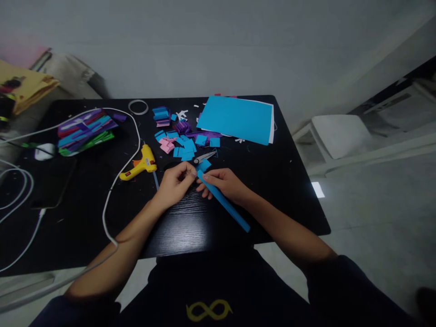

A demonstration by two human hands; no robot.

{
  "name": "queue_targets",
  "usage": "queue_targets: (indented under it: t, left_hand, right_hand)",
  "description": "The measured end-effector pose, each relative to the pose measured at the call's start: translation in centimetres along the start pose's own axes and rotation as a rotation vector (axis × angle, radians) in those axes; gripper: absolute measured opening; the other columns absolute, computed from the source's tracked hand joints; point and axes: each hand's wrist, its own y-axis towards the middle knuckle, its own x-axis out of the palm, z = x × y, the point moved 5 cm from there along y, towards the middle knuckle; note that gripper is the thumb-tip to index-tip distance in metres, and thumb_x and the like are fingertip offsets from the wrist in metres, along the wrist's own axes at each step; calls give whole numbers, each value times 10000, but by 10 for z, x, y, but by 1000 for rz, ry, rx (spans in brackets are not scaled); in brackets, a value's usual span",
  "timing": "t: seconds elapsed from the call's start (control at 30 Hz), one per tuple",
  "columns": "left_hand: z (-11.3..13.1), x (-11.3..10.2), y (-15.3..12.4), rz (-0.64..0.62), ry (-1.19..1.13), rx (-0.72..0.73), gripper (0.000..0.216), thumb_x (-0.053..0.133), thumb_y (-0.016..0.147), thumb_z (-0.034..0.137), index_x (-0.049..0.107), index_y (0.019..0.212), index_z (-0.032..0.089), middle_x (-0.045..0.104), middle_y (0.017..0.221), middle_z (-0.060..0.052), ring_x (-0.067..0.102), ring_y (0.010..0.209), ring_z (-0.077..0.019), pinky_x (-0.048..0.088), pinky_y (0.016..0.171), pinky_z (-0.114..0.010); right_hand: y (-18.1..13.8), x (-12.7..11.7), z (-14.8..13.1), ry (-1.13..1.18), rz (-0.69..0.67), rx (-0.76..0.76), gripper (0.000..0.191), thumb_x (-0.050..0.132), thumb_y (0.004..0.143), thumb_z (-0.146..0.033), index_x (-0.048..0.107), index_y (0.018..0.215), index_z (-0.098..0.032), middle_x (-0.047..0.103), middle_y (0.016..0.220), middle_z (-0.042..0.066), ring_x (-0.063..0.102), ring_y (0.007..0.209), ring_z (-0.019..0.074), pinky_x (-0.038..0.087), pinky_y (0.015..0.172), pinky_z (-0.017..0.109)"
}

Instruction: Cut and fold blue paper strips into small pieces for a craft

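Note:
A long blue paper strip [226, 204] runs from between my hands down toward the table's front edge. My right hand [223, 181] grips it near its upper end, thumb on top and fingers underneath. At that same end, the thumb and forefinger of my left hand [177, 181] are pinched together on the strip's tip. Just beyond my hands lie scissors [205, 156], their handles partly hidden behind my left hand. Small blue paper pieces [185, 147] and a few pink paper pieces [167, 144] are scattered past them.
A yellow glue gun [141, 163] lies left of my hands, near a white cable [111, 190]. Blue sheets [236, 119] cover the back right of the black table [272, 181]. Bundled coloured strips [85, 131] and a phone [54, 184] are at left; a tape ring [138, 107] lies behind.

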Motion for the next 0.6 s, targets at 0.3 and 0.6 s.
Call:
queue_targets:
  t: [0.3, 0.6]
  left_hand:
    - [-3, 6, 0, -40, -50, -39, 262, 666, 915, 435, 682, 851, 182, 658, 683, 9, 582, 608, -132, 454, 593, -250]
    - [3, -18, 6, 55, -118, -59, 292, 660, 925, 458, 636, 812, 190, 586, 609, 25, 555, 558, -125, 436, 562, -248]
  right_hand:
    - [1, 5, 6, -118, 31, -97, 435, 711, 844, -568, 729, 834, -133, 762, 760, 71, 721, 615, 157, 590, 568, 271]
    - [-5, -5, -14, -306, -50, -81, 288, 681, 895, -402, 744, 881, -122, 776, 783, 75, 676, 531, 117, 538, 493, 223]
